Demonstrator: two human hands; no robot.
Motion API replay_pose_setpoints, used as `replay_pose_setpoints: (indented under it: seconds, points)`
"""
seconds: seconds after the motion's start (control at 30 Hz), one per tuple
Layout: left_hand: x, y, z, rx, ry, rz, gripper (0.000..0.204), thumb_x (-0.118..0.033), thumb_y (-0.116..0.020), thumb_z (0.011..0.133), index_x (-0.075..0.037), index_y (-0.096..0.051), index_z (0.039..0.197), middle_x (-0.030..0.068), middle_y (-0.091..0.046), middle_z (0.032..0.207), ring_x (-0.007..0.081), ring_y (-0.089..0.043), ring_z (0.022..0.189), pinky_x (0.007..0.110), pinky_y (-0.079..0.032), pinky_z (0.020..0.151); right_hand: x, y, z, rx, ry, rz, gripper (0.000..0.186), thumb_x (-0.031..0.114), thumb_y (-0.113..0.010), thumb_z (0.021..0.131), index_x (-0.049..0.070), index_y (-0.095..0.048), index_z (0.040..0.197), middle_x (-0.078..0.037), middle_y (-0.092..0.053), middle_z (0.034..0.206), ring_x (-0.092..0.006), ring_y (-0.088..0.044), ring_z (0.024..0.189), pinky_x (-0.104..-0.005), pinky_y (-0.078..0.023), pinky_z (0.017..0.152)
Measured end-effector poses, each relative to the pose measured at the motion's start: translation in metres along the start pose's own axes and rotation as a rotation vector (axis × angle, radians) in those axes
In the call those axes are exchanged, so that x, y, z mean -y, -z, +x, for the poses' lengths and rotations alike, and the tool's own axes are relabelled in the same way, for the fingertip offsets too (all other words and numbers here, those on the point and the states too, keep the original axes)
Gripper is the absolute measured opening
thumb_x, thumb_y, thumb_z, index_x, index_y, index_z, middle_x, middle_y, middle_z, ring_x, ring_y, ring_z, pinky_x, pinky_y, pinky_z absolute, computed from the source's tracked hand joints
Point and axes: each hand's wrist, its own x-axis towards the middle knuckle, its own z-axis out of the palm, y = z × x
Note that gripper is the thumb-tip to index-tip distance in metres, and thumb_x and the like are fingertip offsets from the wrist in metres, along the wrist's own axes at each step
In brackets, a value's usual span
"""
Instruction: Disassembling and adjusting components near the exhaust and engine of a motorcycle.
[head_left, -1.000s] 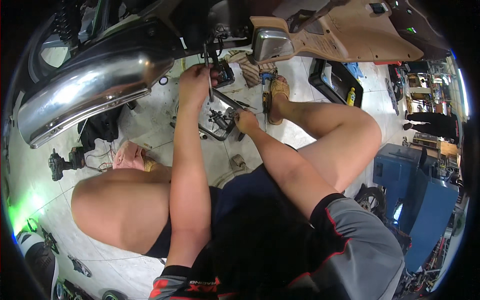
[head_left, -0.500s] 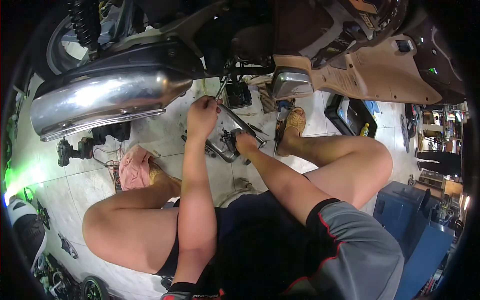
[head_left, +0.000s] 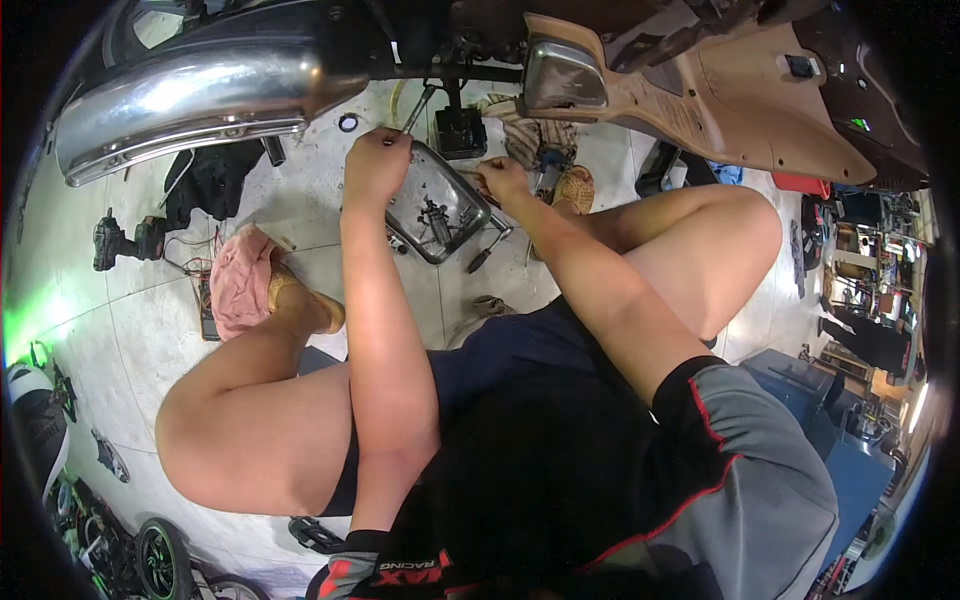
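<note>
My left hand [head_left: 378,165] is closed around a slim silver metal tool [head_left: 418,108], which reaches up toward the underside of the scooter; its exact kind is unclear. Below that fist lies a shallow metal tray [head_left: 398,222] with several small dark metal parts [head_left: 437,222] in it. At the tray's upper right edge, my right hand [head_left: 503,180] has its fingers pinched together. What they hold, if anything, is too small to make out. A dark-handled tool [head_left: 490,250] lies by the tray's lower right corner.
Above my hands are the scooter's silver exhaust cover [head_left: 200,105] and brown floorboard [head_left: 690,110]. A black stand-like block [head_left: 460,132] is under its middle. A striped cloth [head_left: 530,130] lies behind my right hand. A cordless drill [head_left: 125,240] and pink cloth [head_left: 243,280] lie at left.
My right hand has left the dark parts in the tray and moved up to its upper right edge. My left hand still grips the silver tool. The whole view has shifted.
</note>
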Motion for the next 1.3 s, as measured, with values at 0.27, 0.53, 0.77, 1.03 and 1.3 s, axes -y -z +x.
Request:
replay_pose_setpoints:
  seconds: [0.27, 0.53, 0.77, 1.03, 1.3]
  points:
    - [0.018, 0.002, -0.047, 0.175, 0.054, 0.198, 0.036, -0.024, -0.068, 0.084, -0.002, -0.074, 0.112, 0.0175, -0.077, 0.094, 0.0324, -0.074, 0.096, 0.040, -0.056, 0.086, 0.061, 0.011, -0.018, 0.339, -0.188, 1.022, 0.013, 0.017, -0.064, 0.099, 0.005, -0.066, 0.104, -0.009, -0.071, 0.098, -0.0219, -0.068, 0.088, -0.0379, -0.058, 0.082]
    - [0.010, -0.001, -0.078, 0.095, -0.103, 0.125, 0.029, -0.019, -0.063, 0.091, -0.001, -0.074, 0.111, 0.0115, -0.078, 0.089, 0.0263, -0.075, 0.089, 0.036, -0.056, 0.082, 0.096, 0.031, -0.050, 0.506, -0.068, 1.093, 0.019, 0.023, -0.066, 0.100, 0.005, -0.065, 0.108, -0.010, -0.070, 0.101, -0.0219, -0.068, 0.094, -0.0417, -0.060, 0.088]
    - [-0.003, -0.003, -0.088, 0.008, -0.131, 0.084, 0.029, -0.021, -0.063, 0.093, -0.001, -0.074, 0.113, 0.0094, -0.077, 0.085, 0.0222, -0.074, 0.079, 0.035, -0.055, 0.075, 0.103, 0.037, -0.053, 0.403, -0.095, 1.029, 0.019, 0.019, -0.068, 0.099, 0.003, -0.065, 0.109, -0.011, -0.069, 0.100, -0.0238, -0.069, 0.094, -0.0417, -0.062, 0.089]
    - [-0.005, -0.003, -0.087, -0.015, -0.128, -0.031, 0.027, -0.020, -0.066, 0.096, 0.000, -0.074, 0.112, 0.0092, -0.076, 0.081, 0.0152, -0.070, 0.073, 0.031, -0.052, 0.069, 0.106, 0.032, -0.049, 0.546, -0.004, 1.087, 0.016, 0.015, -0.068, 0.099, 0.003, -0.065, 0.109, -0.011, -0.069, 0.098, -0.0235, -0.070, 0.090, -0.0387, -0.063, 0.088]
    - [-0.006, -0.004, -0.085, 0.016, -0.074, -0.194, 0.026, -0.018, -0.065, 0.098, 0.002, -0.073, 0.112, 0.0063, -0.074, 0.080, 0.0129, -0.064, 0.068, 0.028, -0.050, 0.067, 0.106, 0.024, -0.043, 0.562, -0.004, 1.219, 0.020, 0.012, -0.068, 0.099, 0.000, -0.062, 0.113, -0.013, -0.067, 0.102, -0.0292, -0.070, 0.090, -0.0446, -0.063, 0.086]
